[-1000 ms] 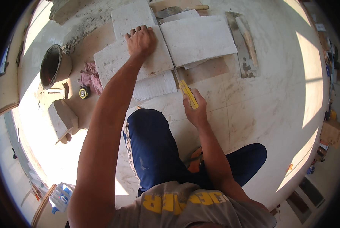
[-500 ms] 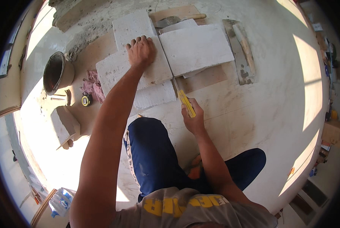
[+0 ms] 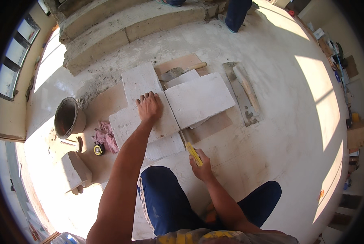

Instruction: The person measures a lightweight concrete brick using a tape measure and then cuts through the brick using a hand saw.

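Observation:
My left hand (image 3: 149, 106) rests open on a white, pitted block (image 3: 135, 126), fingers slightly bent over its surface. That block lies among stacked white blocks, with another slab (image 3: 200, 98) to its right. My right hand (image 3: 201, 166) grips the yellow handle of a saw (image 3: 192, 150); its thin blade runs into the seam between the two, partly hidden. A steel trowel (image 3: 174, 73) lies behind the stack and a wide float with a wooden handle (image 3: 246, 87) lies to the right. Pink cloth (image 3: 104, 136) and a yellow-black tape measure (image 3: 99, 149) are at the left.
A dark bucket (image 3: 70, 116) and a broken block (image 3: 74, 173) sit at the left on a sunlit, dusty floor. Rough concrete steps (image 3: 137, 28) rise behind. Another person's legs (image 3: 235, 18) show at the top. Assorted items (image 3: 355, 132) line the right wall.
The view has tilted up, so the blocks and hands sit lower, and the steps and other person's legs show. My hands keep their holds on block and saw.

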Available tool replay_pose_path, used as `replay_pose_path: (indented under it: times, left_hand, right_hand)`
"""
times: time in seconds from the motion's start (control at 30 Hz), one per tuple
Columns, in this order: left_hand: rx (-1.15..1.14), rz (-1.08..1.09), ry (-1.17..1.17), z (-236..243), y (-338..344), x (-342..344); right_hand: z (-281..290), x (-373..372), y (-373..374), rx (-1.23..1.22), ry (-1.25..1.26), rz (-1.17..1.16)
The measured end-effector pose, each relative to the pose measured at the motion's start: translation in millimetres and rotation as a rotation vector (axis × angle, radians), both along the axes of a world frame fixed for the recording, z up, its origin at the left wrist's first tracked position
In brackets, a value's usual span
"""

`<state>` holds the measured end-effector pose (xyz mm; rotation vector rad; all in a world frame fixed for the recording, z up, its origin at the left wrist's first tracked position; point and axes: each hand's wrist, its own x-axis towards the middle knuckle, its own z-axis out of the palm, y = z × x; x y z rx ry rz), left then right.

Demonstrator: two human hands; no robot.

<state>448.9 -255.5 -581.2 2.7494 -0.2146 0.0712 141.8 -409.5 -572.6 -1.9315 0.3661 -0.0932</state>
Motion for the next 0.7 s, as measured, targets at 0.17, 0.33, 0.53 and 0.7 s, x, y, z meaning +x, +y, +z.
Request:
replay_pose_path:
  times: [0.17,0.33,0.53,0.7]
  left_hand:
    - [0.018,0.047,-0.005,6,9,5]
    - [0.036,0.036,-0.022,2,2,-1]
    - [0.028,0.038,-0.005,0,12,0]
    - [-0.004,0.045,-0.042,1,12,4]
  right_hand:
    - [35,-116,-5,0.037,-0.016,-0.002]
    - [9,-28,1,-0.003,-0.013,0.007]
    - [8,-77,-2,-0.051,-0.014,0.018]
    - [36,-104,-10,-0.020,0.026,0.023]
